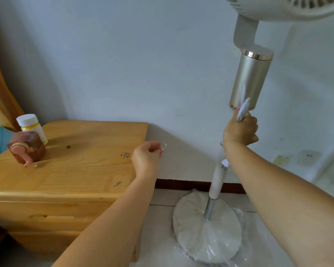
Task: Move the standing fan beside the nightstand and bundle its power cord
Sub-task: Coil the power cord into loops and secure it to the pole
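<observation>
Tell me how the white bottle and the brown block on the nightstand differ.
The white bottle is a tall upright cylinder with a white cap and a yellow band; the brown block is squat and boxy, dark wood-coloured, with a pink round piece on its front. The bottle stands behind, nearer the wall; the block sits in front, partly hiding the bottle's base. Both rest at the far left of the nightstand.

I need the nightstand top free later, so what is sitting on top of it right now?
On the nightstand near its left rear: a white-capped bottle and, in front, a brown block-shaped item hiding the bottle's lower part. The left hand hovers at its right edge.
</observation>
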`<state>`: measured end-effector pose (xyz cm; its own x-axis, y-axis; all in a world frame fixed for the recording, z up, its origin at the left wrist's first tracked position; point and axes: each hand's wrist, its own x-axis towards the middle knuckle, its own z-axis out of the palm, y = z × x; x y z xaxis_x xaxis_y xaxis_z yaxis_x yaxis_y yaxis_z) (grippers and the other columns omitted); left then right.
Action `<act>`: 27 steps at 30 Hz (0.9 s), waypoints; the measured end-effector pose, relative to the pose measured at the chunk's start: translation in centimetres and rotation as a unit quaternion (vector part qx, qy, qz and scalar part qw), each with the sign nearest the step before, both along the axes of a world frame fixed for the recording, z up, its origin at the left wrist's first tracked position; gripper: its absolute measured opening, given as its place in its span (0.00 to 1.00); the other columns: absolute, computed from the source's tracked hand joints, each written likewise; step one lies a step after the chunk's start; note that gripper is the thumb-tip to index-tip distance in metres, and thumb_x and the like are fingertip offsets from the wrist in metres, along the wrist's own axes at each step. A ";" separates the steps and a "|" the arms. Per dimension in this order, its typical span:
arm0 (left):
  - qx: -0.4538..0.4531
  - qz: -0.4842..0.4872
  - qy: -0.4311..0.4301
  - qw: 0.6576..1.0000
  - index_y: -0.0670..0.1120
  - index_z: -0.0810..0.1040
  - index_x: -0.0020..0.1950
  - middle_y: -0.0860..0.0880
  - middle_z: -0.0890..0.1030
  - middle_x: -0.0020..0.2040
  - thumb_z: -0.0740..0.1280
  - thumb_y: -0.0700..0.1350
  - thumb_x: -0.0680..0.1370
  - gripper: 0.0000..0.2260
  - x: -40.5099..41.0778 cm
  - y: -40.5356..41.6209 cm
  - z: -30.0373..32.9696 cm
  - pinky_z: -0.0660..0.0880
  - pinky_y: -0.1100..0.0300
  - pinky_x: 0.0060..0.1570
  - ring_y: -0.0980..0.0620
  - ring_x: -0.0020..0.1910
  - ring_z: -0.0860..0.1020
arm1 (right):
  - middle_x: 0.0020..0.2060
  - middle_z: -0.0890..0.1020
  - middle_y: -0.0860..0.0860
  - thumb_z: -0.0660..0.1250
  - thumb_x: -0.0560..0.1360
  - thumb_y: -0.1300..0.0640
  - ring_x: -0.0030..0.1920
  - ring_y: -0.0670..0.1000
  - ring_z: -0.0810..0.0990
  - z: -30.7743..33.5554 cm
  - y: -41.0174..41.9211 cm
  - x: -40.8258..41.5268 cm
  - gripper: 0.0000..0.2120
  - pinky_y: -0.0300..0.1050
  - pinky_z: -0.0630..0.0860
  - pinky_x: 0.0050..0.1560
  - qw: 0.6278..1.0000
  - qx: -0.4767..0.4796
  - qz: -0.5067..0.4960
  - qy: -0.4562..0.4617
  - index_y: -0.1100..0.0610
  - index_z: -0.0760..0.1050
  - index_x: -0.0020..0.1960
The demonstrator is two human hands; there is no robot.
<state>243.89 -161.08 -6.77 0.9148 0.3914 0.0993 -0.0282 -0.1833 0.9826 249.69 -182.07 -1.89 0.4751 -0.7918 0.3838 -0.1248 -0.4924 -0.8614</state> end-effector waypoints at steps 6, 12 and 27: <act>-0.185 -0.138 -0.014 0.973 0.43 0.79 0.49 0.49 0.79 0.41 0.67 0.31 0.72 0.10 1.4 -8.6 4.3 0.79 0.64 0.45 0.55 0.36 0.81 | 0.41 0.74 0.56 0.56 0.75 0.38 0.45 0.58 0.76 1.7 -3.6 -1.0 0.23 0.49 0.72 0.41 0.999 0.009 0.040 -0.005 0.58 0.72 0.39; -0.045 -0.282 -0.072 0.956 0.51 0.76 0.45 0.54 0.79 0.43 0.70 0.35 0.71 0.11 2.7 -15.5 6.9 0.76 0.71 0.38 0.61 0.32 0.81 | 0.28 0.74 0.50 0.59 0.74 0.38 0.30 0.52 0.73 3.6 -9.1 -1.9 0.24 0.45 0.70 0.35 0.979 0.102 0.177 0.016 0.54 0.69 0.28; 0.064 -0.420 -0.105 0.899 0.44 0.70 0.47 0.48 0.75 0.42 0.71 0.32 0.68 0.14 4.0 -22.6 10.0 0.82 0.58 0.37 0.45 0.40 0.80 | 0.27 0.80 0.52 0.67 0.73 0.44 0.27 0.51 0.80 4.7 -14.7 -2.8 0.16 0.44 0.81 0.34 0.920 0.180 0.344 0.053 0.57 0.78 0.35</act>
